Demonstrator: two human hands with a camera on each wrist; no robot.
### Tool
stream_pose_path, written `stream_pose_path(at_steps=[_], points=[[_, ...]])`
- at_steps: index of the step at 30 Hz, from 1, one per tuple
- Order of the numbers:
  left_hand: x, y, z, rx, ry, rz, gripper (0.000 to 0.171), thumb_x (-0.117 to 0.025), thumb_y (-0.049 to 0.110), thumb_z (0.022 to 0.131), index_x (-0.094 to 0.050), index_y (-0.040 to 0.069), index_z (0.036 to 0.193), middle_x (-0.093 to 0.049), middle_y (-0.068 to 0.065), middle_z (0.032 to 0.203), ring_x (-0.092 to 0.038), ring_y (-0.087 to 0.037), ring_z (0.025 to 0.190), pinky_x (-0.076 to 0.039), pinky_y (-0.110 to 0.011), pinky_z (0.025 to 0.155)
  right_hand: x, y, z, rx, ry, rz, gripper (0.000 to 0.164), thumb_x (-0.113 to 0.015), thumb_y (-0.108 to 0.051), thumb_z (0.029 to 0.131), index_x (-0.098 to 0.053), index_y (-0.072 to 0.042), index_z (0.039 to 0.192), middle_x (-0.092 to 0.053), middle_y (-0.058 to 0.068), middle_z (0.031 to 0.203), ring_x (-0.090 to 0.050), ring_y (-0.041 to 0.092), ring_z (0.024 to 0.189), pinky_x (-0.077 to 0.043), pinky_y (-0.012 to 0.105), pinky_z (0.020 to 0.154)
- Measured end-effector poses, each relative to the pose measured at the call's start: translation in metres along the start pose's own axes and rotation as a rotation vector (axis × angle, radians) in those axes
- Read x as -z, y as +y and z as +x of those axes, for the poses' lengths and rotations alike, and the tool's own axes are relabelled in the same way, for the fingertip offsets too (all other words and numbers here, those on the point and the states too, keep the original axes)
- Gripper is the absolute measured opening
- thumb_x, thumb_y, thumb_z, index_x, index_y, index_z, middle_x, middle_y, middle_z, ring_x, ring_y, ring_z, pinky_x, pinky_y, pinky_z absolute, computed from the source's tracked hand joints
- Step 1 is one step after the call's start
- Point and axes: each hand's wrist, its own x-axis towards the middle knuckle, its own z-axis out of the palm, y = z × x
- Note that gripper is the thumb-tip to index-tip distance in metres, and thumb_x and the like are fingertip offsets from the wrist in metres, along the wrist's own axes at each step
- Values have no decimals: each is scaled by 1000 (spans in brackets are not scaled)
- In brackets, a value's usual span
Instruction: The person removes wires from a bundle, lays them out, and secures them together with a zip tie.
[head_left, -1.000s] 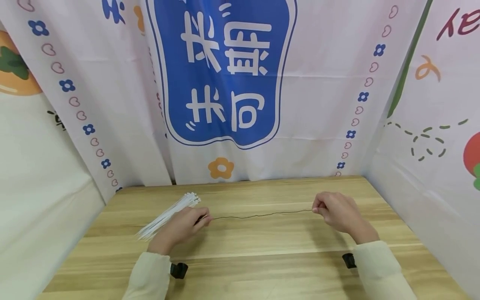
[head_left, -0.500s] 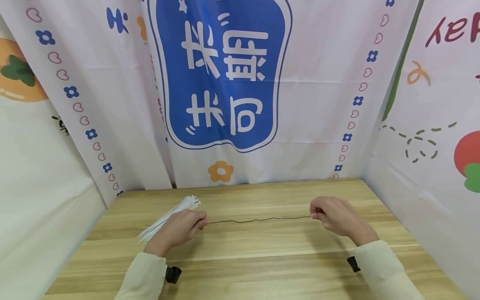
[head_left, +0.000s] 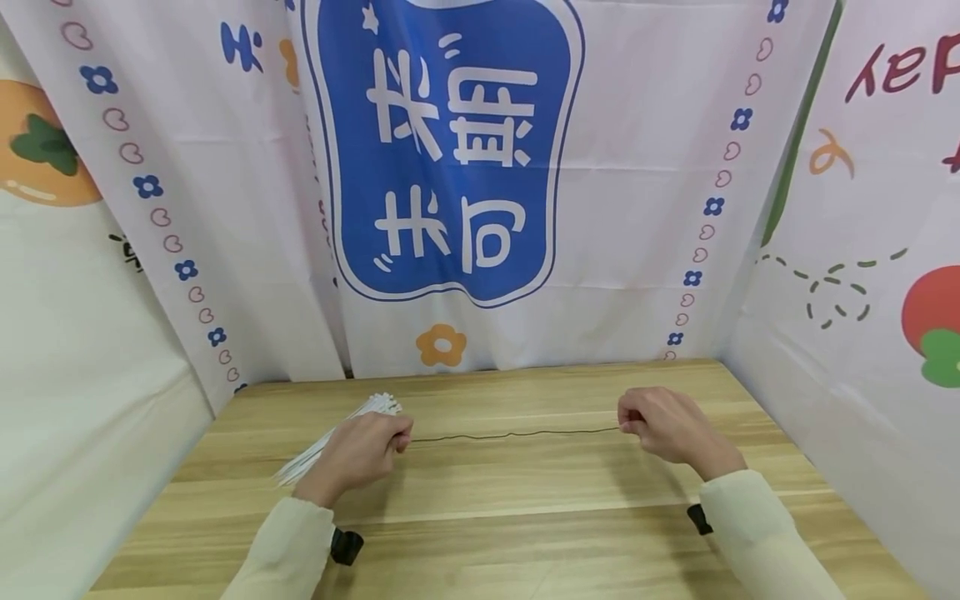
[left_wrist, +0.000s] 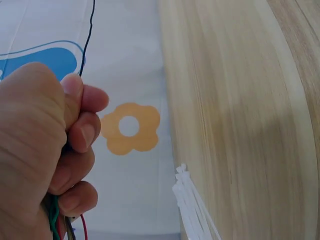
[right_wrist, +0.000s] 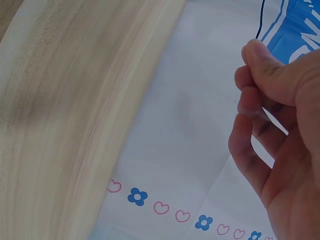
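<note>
A thin, dark, slightly wavy strand point(head_left: 510, 435), wire or thread, I cannot tell which, spans the space between the two hands above the wooden table. Its left end disappears into the left hand point(head_left: 360, 446), its right end into the right hand point(head_left: 670, 422), so neither tip can be seen. The left hand is closed round the strand, the thumb pressing it against the index finger. In the left wrist view, a small bunch of coloured strands point(left_wrist: 54, 215), green, red and brownish among them, hangs out below the little finger of that hand; the palm covers their upper part and the lower edge cuts them off. Whether the dark strand belongs to this bunch is hidden inside the grip. The right hand pinches the strand between thumb and index finger, the other fingers loosely bent.

On the far left of the table point(head_left: 525, 500) lies a bundle of slim white plastic cable ties point(head_left: 382, 403); in the head view the left hand hides its middle, and the left wrist view cuts off its lower end. Beyond the table's far edge hangs a white printed cloth point(head_left: 637, 208) with a blue panel point(head_left: 435, 167), cropped at the top.
</note>
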Motion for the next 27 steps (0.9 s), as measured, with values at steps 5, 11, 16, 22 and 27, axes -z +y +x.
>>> stream_pose_path(at_steps=[5,11,16,22,27], points=[[0,3,3,19,-1,36,34,-56,-6,89,-51,22,71,-39,16,63,-36,-2,58,-25,-21,53,-3,5,1,-32,-26,16,25,-78,-13,95,-66,-28,80,-60,-17,75,-49,3,66,-41,25,60],[-8,2,6,71,-81,67,39,-54,-8,87,-43,25,68,-35,14,63,-34,-3,59,-24,-23,54,-5,6,6,-100,-113,47,18,-79,-23,96,-69,-27,82,-65,-15,77,-51,4,66,-42,27,62],[-19,2,10,79,-144,72,40,-61,-3,92,-46,24,67,-40,12,63,-38,-5,60,-31,-25,55,-8,7,14,-109,-152,51,16,-79,-23,95,-71,-23,82,-64,-14,74,-52,5,66,-43,29,62],[-27,4,14,39,-173,61,34,-67,9,101,-53,21,72,-50,10,65,-44,-6,61,-40,-28,56,-17,7,21,-105,-148,19,22,-78,-15,92,-67,-25,75,-63,-15,73,-52,5,65,-42,30,61],[-30,8,19,71,-208,35,31,-66,10,102,-58,19,74,-54,8,65,-46,-8,61,-44,-30,59,-24,7,25,-110,-130,-19,25,-74,-9,86,-64,-27,71,-63,-14,73,-51,7,66,-41,32,62]])
